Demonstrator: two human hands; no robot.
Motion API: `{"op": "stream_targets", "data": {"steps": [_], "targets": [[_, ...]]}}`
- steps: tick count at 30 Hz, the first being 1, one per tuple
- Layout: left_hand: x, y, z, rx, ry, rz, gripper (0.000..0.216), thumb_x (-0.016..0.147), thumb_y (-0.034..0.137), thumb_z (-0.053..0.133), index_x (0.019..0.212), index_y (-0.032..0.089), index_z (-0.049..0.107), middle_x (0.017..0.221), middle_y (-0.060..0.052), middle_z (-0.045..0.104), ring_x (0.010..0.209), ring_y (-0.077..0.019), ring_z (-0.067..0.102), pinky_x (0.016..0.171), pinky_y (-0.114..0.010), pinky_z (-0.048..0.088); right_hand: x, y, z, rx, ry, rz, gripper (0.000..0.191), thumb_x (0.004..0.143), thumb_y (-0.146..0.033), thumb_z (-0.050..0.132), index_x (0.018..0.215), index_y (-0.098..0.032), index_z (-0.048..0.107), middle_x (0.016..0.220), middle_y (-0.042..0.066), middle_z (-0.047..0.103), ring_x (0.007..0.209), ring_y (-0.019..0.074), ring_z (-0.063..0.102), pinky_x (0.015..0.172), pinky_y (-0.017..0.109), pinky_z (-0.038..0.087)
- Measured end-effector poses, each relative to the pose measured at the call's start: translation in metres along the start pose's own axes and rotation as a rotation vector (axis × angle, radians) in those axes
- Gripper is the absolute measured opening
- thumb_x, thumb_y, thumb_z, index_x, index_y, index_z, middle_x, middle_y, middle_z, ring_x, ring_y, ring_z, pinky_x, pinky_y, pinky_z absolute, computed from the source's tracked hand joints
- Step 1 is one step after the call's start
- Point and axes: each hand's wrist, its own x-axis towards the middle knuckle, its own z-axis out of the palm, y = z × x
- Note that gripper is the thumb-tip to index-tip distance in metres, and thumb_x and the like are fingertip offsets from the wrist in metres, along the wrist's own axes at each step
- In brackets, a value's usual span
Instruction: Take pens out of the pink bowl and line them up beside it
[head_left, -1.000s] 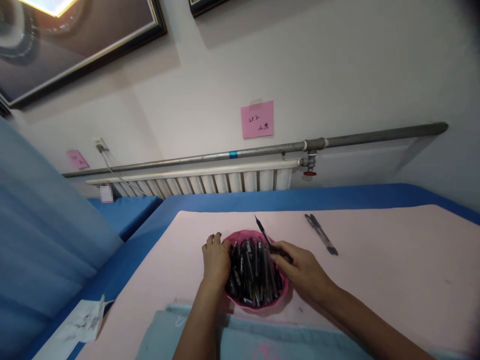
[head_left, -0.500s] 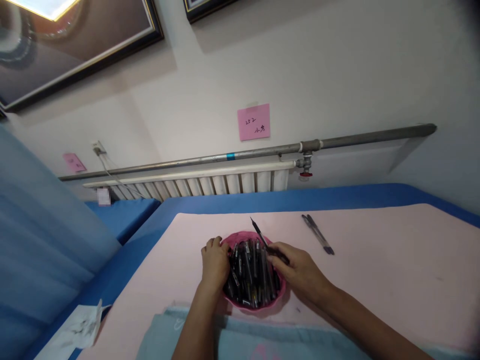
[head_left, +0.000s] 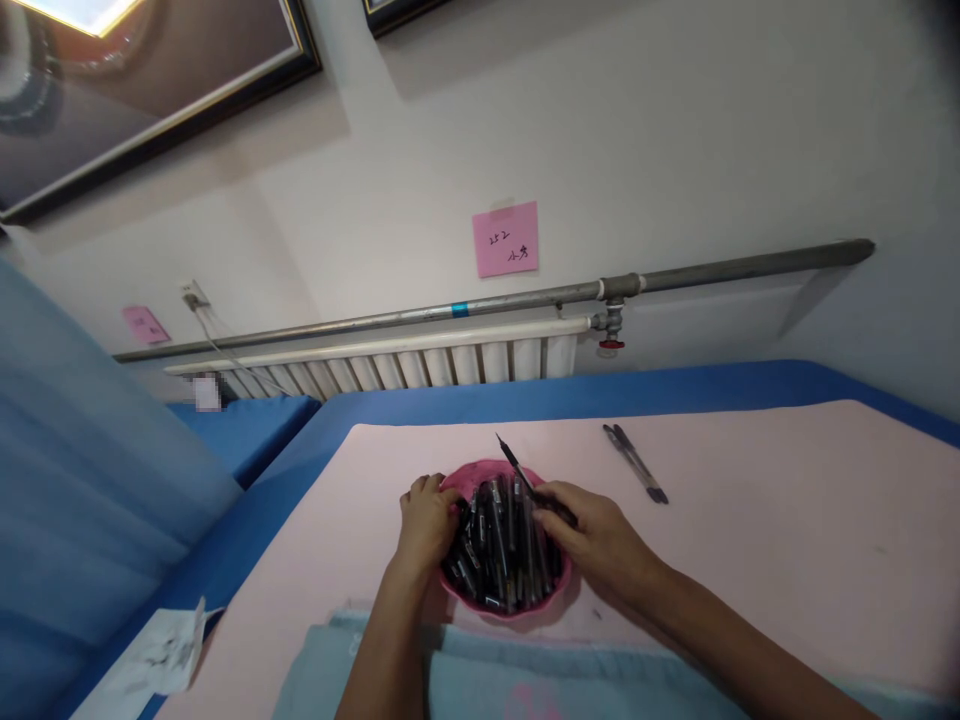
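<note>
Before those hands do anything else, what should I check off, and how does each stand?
1. Right hand holding a pen: ok.
2. Pen's tip clear of the left hand: ok.
3. Left hand at the rim of the pink bowl: ok.
4. Every pen inside the bowl: not ok, two pens lie on the pink sheet.
5. Heaped pens in the bowl all capped: cannot tell, they overlap.

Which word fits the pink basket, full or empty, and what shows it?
Full, or nearly so: dark pens lie crowded across the pink basket, with some bare pink showing at its far side.
</note>
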Motion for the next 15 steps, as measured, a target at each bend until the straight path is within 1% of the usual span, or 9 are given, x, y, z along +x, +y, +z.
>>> {"op": "stream_targets", "data": {"steps": [3, 6, 8, 10, 12, 15], "targets": [[-0.001, 0.000, 0.001, -0.091, 0.027, -0.012, 0.028, 0.074, 0.014, 0.050, 0.091, 0.027, 0.069, 0.129, -0.006, 0.052, 0.125, -0.0290, 0.032, 0.098, -0.046, 0.026, 0.000, 0.000, 0.000, 0.005, -0.011, 0.001, 0.021, 0.080, -0.024, 0.046, 0.094, -0.021, 0.062, 0.087, 0.002, 0.068, 0.082, 0.0179, 0.063, 0.075, 0.032, 0.047], [0.000, 0.000, 0.000, -0.245, 0.078, -0.030, 0.024, 0.068, 0.012, 0.057, 0.084, 0.025, 0.069, 0.122, -0.007, 0.056, 0.122, -0.0287, 0.035, 0.099, -0.046, 0.024, 0.001, 0.001, 0.000, 0.002, 0.000, 0.007, 0.020, 0.080, -0.024, 0.047, 0.093, -0.021, 0.062, 0.087, 0.001, 0.068, 0.082, 0.0177, 0.063, 0.075, 0.032, 0.047], [0.000, -0.001, -0.002, -0.392, 0.142, -0.049, 0.018, 0.067, 0.015, 0.060, 0.081, 0.023, 0.068, 0.114, -0.008, 0.059, 0.118, -0.0281, 0.039, 0.099, -0.045, 0.024, 0.001, 0.000, -0.002, -0.012, 0.006, -0.001, 0.020, 0.080, -0.024, 0.047, 0.093, -0.021, 0.062, 0.087, 0.002, 0.068, 0.081, 0.0179, 0.062, 0.075, 0.032, 0.047], [0.000, -0.002, -0.006, -0.575, 0.220, -0.074, 0.012, 0.071, 0.022, 0.059, 0.079, 0.021, 0.067, 0.105, -0.008, 0.061, 0.111, -0.0259, 0.044, 0.097, -0.043, 0.029, 0.000, -0.003, -0.002, -0.024, -0.005, -0.025, 0.021, 0.081, -0.024, 0.046, 0.094, -0.020, 0.062, 0.088, 0.002, 0.067, 0.082, 0.0181, 0.062, 0.075, 0.032, 0.047], [-0.001, -0.003, -0.010, -0.790, 0.278, -0.095, 0.016, 0.075, 0.032, 0.055, 0.080, 0.020, 0.065, 0.095, -0.007, 0.063, 0.100, -0.0223, 0.051, 0.089, -0.037, 0.037, -0.002, -0.009, -0.002, -0.033, -0.043, -0.052, 0.021, 0.083, -0.024, 0.045, 0.095, -0.021, 0.061, 0.089, 0.003, 0.067, 0.083, 0.0185, 0.062, 0.075, 0.032, 0.047], [-0.005, 0.001, -0.013, -1.088, 0.296, -0.104, 0.030, 0.077, 0.043, 0.052, 0.085, 0.016, 0.063, 0.082, -0.006, 0.064, 0.078, -0.0164, 0.058, 0.071, -0.029, 0.046, -0.007, -0.018, 0.002, -0.040, -0.131, -0.079, 0.019, 0.082, -0.022, 0.045, 0.093, -0.021, 0.061, 0.086, 0.003, 0.067, 0.080, 0.0186, 0.062, 0.073, 0.032, 0.047]]}}
